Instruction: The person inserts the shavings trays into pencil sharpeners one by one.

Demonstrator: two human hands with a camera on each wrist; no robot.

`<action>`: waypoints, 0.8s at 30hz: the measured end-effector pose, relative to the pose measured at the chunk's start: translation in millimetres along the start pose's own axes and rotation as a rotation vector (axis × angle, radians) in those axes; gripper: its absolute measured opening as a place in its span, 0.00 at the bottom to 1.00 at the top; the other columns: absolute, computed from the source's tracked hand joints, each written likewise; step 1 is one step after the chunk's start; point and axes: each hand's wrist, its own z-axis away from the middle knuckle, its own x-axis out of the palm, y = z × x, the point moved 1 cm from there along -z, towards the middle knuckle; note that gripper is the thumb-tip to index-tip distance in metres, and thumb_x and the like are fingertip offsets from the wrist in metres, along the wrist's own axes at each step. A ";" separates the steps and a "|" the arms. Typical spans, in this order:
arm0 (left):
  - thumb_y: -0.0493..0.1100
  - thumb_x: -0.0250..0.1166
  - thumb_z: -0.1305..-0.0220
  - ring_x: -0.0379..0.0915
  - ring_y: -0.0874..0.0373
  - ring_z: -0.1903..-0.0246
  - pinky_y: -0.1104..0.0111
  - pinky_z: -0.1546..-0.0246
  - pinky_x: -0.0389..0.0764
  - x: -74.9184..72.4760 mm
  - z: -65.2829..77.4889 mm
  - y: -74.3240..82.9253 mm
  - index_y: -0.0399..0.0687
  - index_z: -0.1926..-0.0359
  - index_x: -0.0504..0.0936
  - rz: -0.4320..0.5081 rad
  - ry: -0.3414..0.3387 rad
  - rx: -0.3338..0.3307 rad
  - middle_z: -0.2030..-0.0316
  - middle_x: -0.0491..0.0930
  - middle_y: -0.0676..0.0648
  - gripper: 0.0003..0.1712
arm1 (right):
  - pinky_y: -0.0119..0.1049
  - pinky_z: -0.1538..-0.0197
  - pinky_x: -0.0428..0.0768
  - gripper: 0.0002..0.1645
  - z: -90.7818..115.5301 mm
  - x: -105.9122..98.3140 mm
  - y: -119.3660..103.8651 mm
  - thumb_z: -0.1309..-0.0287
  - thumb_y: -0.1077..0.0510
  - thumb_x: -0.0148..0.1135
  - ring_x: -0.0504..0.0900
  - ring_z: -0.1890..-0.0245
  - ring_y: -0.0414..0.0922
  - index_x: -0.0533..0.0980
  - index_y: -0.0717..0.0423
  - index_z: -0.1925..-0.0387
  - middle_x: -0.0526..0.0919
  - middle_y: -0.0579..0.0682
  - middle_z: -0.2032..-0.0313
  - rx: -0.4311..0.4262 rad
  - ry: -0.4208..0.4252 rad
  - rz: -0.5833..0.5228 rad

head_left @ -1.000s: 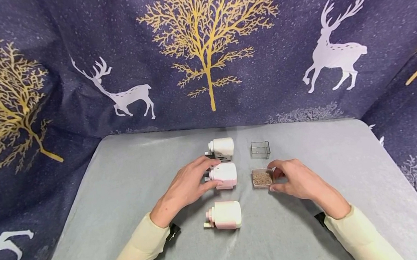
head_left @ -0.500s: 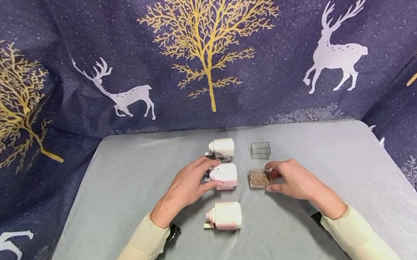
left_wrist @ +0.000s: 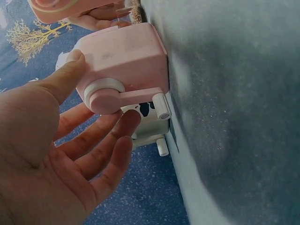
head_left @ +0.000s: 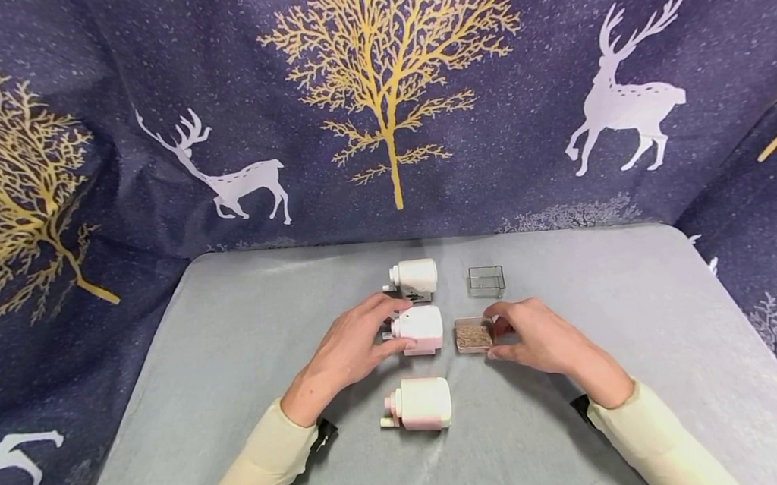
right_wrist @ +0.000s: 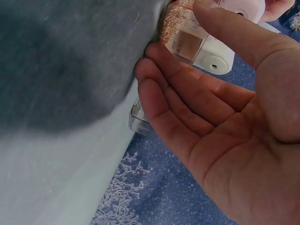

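My left hand (head_left: 345, 346) holds the pink crank pencil sharpener (head_left: 421, 327), thumb on the near side and fingers on the far side. The left wrist view shows its crank handle (left_wrist: 161, 107) beside the palm. To the right, my right hand (head_left: 540, 335) pinches a clear shavings drawer (head_left: 473, 335) by its right end, between thumb and fingers. Pencil shavings (right_wrist: 173, 22) fill its bottom. A short gap of tabletop lies between the drawer and the pink sharpener.
A white sharpener (head_left: 417, 277) stands behind the pink one, and a cream-and-pink sharpener (head_left: 425, 402) in front. Another clear drawer (head_left: 486, 281) sits at the back right. All rest on a grey-covered table (head_left: 242, 300), with a dark patterned cloth (head_left: 328, 171) hanging behind.
My right hand has slid the drawer of shavings left, closer to the pink sharpener. My left hand and the sharpeners stay where they were.
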 end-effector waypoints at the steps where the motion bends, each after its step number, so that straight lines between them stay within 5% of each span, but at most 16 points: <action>1: 0.61 0.69 0.39 0.78 0.60 0.49 0.61 0.50 0.79 0.0 0.1 0.1 0.61 0.35 0.75 0.003 0.000 0.000 0.47 0.77 0.59 0.33 | 0.40 0.58 0.85 0.32 -0.6 0.8 -0.4 0.55 0.57 0.80 0.85 0.67 0.41 0.78 0.63 0.48 0.87 0.48 0.67 0.004 -0.001 -0.006; 24: 0.60 0.69 0.39 0.77 0.62 0.48 0.62 0.48 0.79 0.7 -0.1 -0.7 0.62 0.34 0.74 0.002 -0.001 -0.003 0.46 0.77 0.60 0.33 | 0.38 0.59 0.83 0.31 -11.9 7.3 -10.9 0.55 0.54 0.80 0.84 0.68 0.41 0.79 0.61 0.50 0.86 0.45 0.68 -0.018 0.002 0.024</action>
